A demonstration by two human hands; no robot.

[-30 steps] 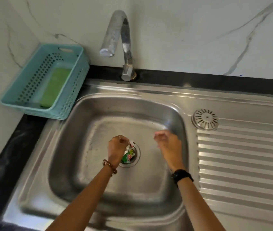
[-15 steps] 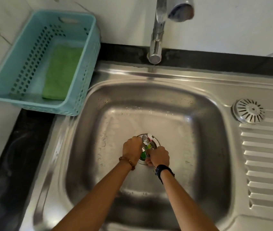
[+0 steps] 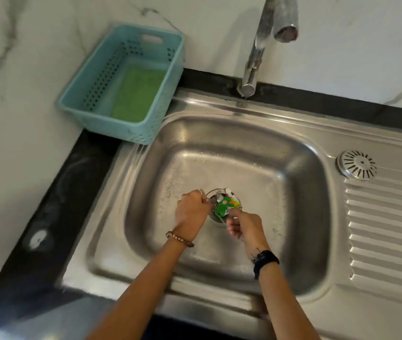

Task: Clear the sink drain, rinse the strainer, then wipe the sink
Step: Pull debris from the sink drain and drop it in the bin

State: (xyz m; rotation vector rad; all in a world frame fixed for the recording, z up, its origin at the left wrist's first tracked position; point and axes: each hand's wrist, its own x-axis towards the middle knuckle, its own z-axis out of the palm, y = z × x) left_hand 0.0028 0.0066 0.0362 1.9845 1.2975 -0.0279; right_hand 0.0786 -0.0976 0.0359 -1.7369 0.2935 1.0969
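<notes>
A crumpled green and silver wrapper sits in the drain opening at the middle of the steel sink basin. My left hand is at the drain's left side, fingers closed on the wrapper's silvery end. From the lower right, my right hand pinches the wrapper's green edge. The round metal strainer lies on the drainboard, right of the basin. Water drops dot the basin floor.
A light blue perforated basket holding a green scrub pad stands at the back left corner. The faucet rises behind the basin, its spout over the back edge. A ribbed drainboard fills the right side. Black counter borders the left.
My right hand came from the basin's right side to the drain and took hold of the wrapper. The left hand stayed at the drain. The wrapper is pulled wider, showing more green.
</notes>
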